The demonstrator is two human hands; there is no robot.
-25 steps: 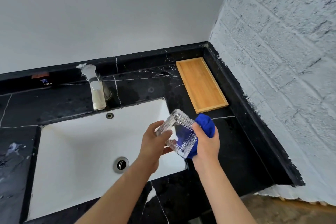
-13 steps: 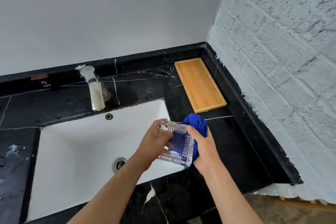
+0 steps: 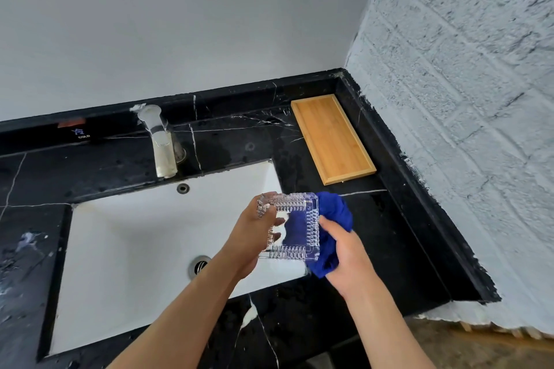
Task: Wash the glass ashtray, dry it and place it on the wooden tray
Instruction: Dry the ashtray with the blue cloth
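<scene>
A square cut-glass ashtray (image 3: pixel 295 226) hangs over the right end of the white sink (image 3: pixel 135 249). My left hand (image 3: pixel 250 237) grips its left edge, fingers showing through the glass. My right hand (image 3: pixel 347 257) holds a bunched blue cloth (image 3: pixel 332 219) pressed against the ashtray's right side and underside. The wooden tray (image 3: pixel 332 138), bare, lies on the black counter in the back right corner, beyond the hands.
A steel faucet (image 3: pixel 160 144) stands behind the basin, with the drain (image 3: pixel 200 265) below my left wrist. Black marble counter (image 3: pixel 389 243) runs right to a raised black edge and a white brick wall (image 3: pixel 464 99).
The ashtray has been turned from tilted on edge to nearly flat, facing me. The blue cloth has shifted along its right side and underneath.
</scene>
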